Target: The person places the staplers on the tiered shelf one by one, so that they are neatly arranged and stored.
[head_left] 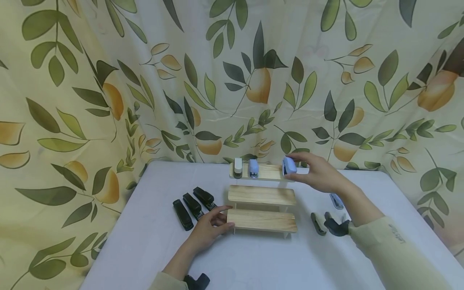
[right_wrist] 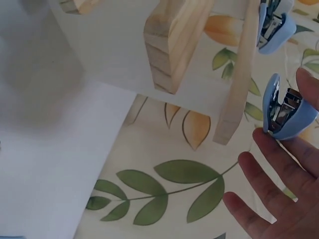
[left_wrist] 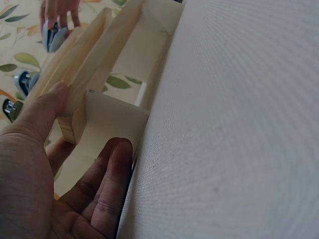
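A three-tier wooden display rack [head_left: 262, 219] stands in mid-table. My left hand [head_left: 212, 227] pinches the left end of its lowest board between thumb and index finger; the other fingers curl loosely below, as the left wrist view shows. My right hand [head_left: 322, 172] holds a small blue stapler [right_wrist: 286, 112] between thumb and fingers at the right end of the top board. The head view does not tell whether this stapler touches the board. On that board's left part stand a white-topped stapler [head_left: 237, 167] and a second blue stapler [head_left: 253, 167], side by side.
Left of the rack, several black staplers [head_left: 183, 214] lie in a slanted row on the white table [head_left: 145, 257]. To the right are a blue stapler [head_left: 336, 201] and a dark-and-pale stapler [head_left: 317, 224], near my right wrist strap. A leaf-patterned curtain [head_left: 163, 100] hangs behind.
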Demonstrator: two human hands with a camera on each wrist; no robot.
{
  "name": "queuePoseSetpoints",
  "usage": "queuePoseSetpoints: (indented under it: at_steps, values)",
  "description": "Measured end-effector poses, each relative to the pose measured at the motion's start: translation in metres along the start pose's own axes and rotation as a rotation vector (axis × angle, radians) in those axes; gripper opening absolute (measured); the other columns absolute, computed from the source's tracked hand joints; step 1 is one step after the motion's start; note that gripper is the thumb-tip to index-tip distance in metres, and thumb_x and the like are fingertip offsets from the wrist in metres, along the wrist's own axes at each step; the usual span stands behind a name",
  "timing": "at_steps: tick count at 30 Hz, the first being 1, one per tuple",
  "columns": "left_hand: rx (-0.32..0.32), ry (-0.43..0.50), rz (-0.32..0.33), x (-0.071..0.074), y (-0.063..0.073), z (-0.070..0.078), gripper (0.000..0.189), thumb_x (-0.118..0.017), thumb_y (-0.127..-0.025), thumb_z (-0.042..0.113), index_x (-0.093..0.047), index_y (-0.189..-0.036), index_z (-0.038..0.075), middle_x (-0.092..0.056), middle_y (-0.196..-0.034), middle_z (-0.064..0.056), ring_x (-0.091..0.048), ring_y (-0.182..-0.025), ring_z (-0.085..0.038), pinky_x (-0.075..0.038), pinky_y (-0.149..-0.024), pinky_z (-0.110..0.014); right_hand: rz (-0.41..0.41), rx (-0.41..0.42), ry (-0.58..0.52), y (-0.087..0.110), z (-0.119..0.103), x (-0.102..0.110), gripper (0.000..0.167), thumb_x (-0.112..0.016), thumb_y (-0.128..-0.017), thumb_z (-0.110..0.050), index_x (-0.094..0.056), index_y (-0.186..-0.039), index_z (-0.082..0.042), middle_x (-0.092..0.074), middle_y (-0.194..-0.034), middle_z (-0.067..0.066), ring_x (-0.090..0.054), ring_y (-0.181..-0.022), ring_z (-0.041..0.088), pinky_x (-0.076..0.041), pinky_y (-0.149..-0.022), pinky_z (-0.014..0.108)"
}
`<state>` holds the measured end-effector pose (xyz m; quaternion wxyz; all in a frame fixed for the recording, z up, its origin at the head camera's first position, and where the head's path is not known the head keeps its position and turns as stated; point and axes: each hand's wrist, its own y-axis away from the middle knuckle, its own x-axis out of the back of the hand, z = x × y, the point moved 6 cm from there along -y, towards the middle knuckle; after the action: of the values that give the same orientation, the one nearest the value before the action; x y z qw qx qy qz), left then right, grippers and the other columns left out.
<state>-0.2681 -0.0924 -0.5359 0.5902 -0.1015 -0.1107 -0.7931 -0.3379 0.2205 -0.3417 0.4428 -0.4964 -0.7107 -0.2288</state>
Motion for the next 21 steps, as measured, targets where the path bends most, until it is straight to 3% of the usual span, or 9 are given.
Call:
queuePoseSetpoints:
  at_steps: [9, 21]
  values:
    - [0.001, -0.013, 0.0, -0.001, 0.0, -0.001, 0.058, -0.079, -0.09, 0.045, -0.058, -0.143, 0.035, -0.069, -0.117, -0.003, -0.069, -0.096, -0.012, -0.057, -0.077, -0.026, 0.0, 0.029, 0.007, -0.006, -0.01, -0.004, 0.072, -0.079, -0.092, -0.042, -0.052, -0.15, -0.01, -0.062, -0.14, 0.019, -0.059, -0.126, 0.04, -0.049, -0.099, 0.061]
    - [0.011, -0.021, 0.003, -0.001, 0.0, -0.001, 0.058, -0.08, -0.09, 0.046, -0.058, -0.143, 0.037, -0.07, -0.116, -0.001, -0.07, -0.096, -0.013, -0.057, -0.078, -0.027, -0.018, 0.06, -0.065, -0.014, -0.018, -0.016, 0.069, -0.081, -0.091, -0.036, -0.054, -0.148, -0.006, -0.062, -0.142, 0.019, -0.059, -0.129, 0.041, -0.046, -0.105, 0.067]
